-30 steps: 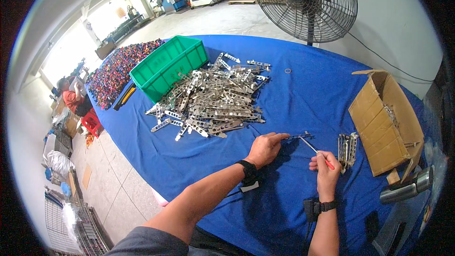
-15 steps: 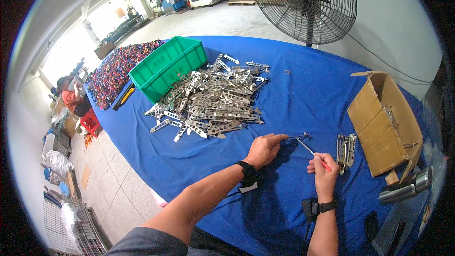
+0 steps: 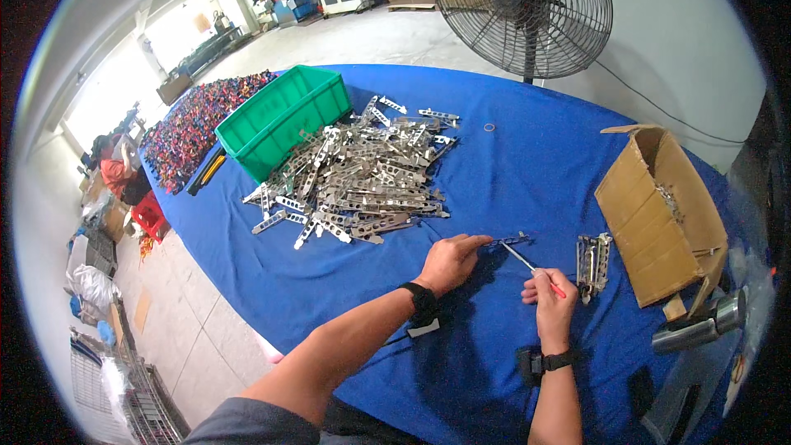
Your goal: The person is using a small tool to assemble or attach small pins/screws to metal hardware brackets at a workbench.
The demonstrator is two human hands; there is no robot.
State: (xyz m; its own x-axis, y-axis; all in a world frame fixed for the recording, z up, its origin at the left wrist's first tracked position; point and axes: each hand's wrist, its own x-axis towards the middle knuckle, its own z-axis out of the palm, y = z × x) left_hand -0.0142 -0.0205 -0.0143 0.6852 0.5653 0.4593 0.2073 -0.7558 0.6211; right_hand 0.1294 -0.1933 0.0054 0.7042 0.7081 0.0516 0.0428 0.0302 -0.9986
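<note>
On the blue cloth, my left hand (image 3: 450, 265) has its fingers closed at the left end of a thin metal bracket (image 3: 517, 239) with holes along it. My right hand (image 3: 550, 297) grips a screwdriver (image 3: 520, 257) with a red handle, and its tip rests at the bracket's middle. Up to the left of my hands lies a big heap of similar metal brackets (image 3: 362, 173). A small neat group of brackets (image 3: 592, 266) lies to the right of my right hand.
A green plastic bin (image 3: 284, 119) stands behind the heap, near many small colourful pieces (image 3: 198, 128). At right are an open cardboard box (image 3: 655, 218) and a metal cylinder (image 3: 700, 325). A large fan (image 3: 523, 8) stands past the table; a seated person (image 3: 119, 169) is at far left.
The screwdriver tip has moved slightly left along the bracket, with my right hand following. My left hand stays at the bracket's end. The whole view has shifted a little.
</note>
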